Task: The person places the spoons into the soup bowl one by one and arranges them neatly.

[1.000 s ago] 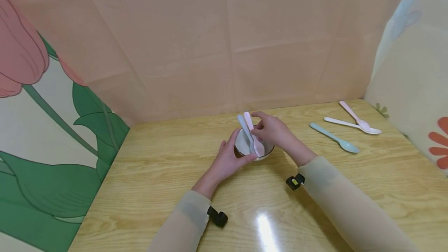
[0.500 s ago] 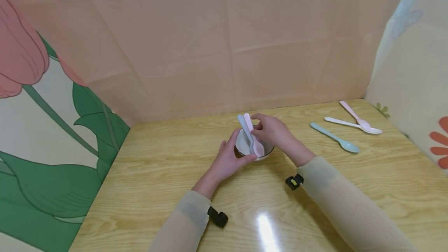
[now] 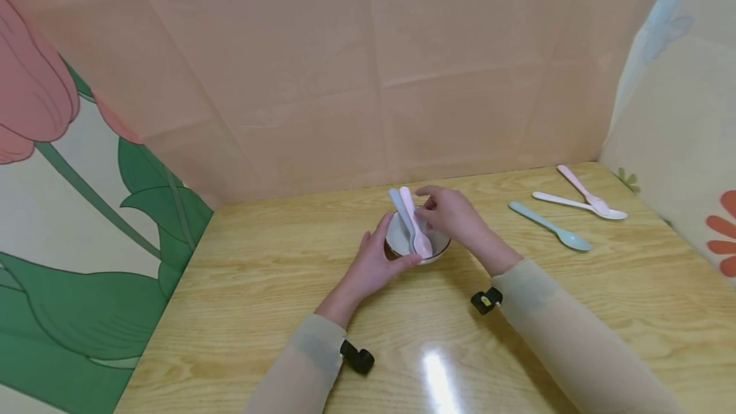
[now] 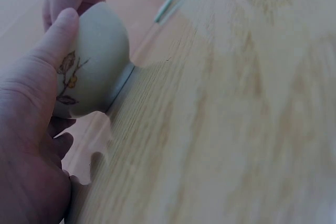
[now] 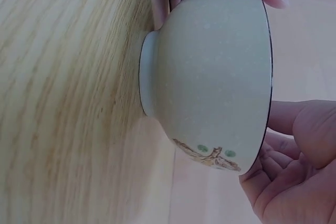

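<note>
A pale bowl (image 3: 397, 235) with a dark rim and a painted sprig stands upright on the wooden table. My left hand (image 3: 376, 260) grips its left side, thumb at the near rim; the thumb lies along its outer wall in the left wrist view. Inside the bowl lean a pink spoon (image 3: 423, 246) and a light blue utensil (image 3: 400, 205), their handles rising past the far rim. My right hand (image 3: 454, 214) hovers at the bowl's right rim, fingers loosely bent close beside the pink handle. Part of that hand (image 5: 304, 166) is hidden behind the bowl in the right wrist view.
To the right on the table (image 3: 276, 286) lie a blue-green spoon (image 3: 572, 239), a white spoon (image 3: 560, 200) and a pink fork (image 3: 575, 182), the latter two crossing. A peach backdrop (image 3: 368, 82) rises behind the table, with a patterned cloth (image 3: 678, 145) at the right.
The pink spoon's head has shifted slightly left inside the bowl. My right fingertips have drawn back a little from its handle. The left hand and bowl stay put.
</note>
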The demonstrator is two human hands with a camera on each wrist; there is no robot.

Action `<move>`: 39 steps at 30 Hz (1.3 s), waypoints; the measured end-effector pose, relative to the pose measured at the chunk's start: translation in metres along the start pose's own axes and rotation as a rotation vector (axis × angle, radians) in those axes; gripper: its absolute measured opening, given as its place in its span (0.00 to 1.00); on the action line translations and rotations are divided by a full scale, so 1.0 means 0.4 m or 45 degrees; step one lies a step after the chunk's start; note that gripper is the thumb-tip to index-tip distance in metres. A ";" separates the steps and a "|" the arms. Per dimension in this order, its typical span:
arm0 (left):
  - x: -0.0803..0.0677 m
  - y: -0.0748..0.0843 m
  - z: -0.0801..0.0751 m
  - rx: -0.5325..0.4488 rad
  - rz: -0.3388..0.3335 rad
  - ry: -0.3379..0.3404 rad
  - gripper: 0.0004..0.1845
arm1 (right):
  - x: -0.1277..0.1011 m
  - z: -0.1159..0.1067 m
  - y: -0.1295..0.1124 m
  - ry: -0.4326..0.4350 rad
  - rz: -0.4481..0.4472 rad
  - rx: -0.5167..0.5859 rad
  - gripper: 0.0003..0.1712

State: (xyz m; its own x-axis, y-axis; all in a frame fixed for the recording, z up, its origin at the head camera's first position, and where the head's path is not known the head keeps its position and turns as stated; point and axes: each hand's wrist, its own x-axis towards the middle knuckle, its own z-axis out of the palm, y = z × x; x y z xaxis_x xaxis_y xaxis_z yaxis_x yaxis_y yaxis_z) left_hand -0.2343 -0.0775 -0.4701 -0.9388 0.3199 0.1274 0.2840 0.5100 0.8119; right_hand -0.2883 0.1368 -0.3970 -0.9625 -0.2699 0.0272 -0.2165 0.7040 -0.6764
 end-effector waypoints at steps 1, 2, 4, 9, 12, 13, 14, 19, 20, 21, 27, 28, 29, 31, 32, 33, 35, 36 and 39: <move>0.000 -0.001 0.001 0.002 -0.010 0.002 0.57 | 0.000 -0.001 0.004 0.013 -0.007 0.016 0.29; 0.000 -0.002 0.002 0.005 -0.018 0.004 0.57 | 0.000 -0.001 0.008 0.026 -0.016 0.033 0.29; 0.001 -0.005 0.004 0.005 -0.026 0.006 0.57 | -0.002 -0.002 0.014 0.051 -0.031 0.069 0.28; 0.000 -0.009 0.008 0.001 -0.037 0.007 0.57 | -0.013 -0.004 0.029 0.096 -0.044 0.160 0.28; 0.000 -0.010 0.009 -0.004 -0.028 0.005 0.57 | -0.024 -0.007 0.036 0.120 -0.056 0.199 0.28; -0.001 -0.010 0.008 -0.004 -0.027 0.006 0.57 | -0.028 -0.009 0.038 0.130 -0.062 0.207 0.28; -0.001 -0.009 0.007 -0.003 -0.026 0.005 0.57 | -0.032 -0.011 0.040 0.140 -0.069 0.213 0.27; -0.003 -0.006 0.004 -0.003 -0.021 0.005 0.57 | -0.055 -0.028 0.046 0.192 -0.104 0.237 0.26; -0.003 -0.005 0.003 -0.006 -0.018 0.005 0.57 | -0.060 -0.032 0.047 0.199 -0.111 0.246 0.26; -0.003 -0.004 0.003 -0.008 -0.021 0.005 0.57 | -0.065 -0.037 0.048 0.205 -0.115 0.257 0.26; -0.003 -0.002 0.004 -0.009 -0.030 0.009 0.56 | -0.093 -0.070 0.056 0.257 -0.129 0.252 0.25; -0.002 -0.001 0.004 -0.006 -0.023 0.011 0.56 | -0.097 -0.077 0.058 0.266 -0.130 0.240 0.25; -0.002 -0.001 0.004 -0.004 -0.021 0.014 0.56 | -0.102 -0.084 0.060 0.272 -0.127 0.230 0.25; -0.002 0.001 0.004 -0.002 -0.026 0.018 0.56 | -0.111 -0.098 0.065 0.273 -0.120 0.212 0.25; -0.002 0.001 0.004 -0.003 -0.033 0.019 0.57 | -0.115 -0.105 0.067 0.272 -0.119 0.204 0.25; -0.002 0.002 0.004 -0.003 -0.037 0.020 0.57 | -0.119 -0.111 0.070 0.271 -0.116 0.197 0.26; -0.001 0.002 0.004 -0.004 -0.040 0.021 0.57 | -0.127 -0.124 0.075 0.272 -0.107 0.188 0.26; -0.001 0.003 0.004 -0.006 -0.042 0.020 0.57 | -0.132 -0.130 0.077 0.272 -0.101 0.181 0.26; 0.000 0.000 0.004 -0.005 -0.037 0.020 0.57 | -0.144 -0.148 0.084 0.269 -0.079 0.167 0.27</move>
State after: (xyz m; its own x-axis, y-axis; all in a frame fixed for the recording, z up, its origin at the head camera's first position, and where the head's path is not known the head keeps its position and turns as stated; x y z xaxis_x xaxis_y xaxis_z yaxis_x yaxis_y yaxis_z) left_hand -0.2342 -0.0761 -0.4711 -0.9497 0.2922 0.1124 0.2555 0.5157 0.8178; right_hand -0.2496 0.2149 -0.3780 -0.9638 -0.1572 0.2156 -0.2666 0.5957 -0.7577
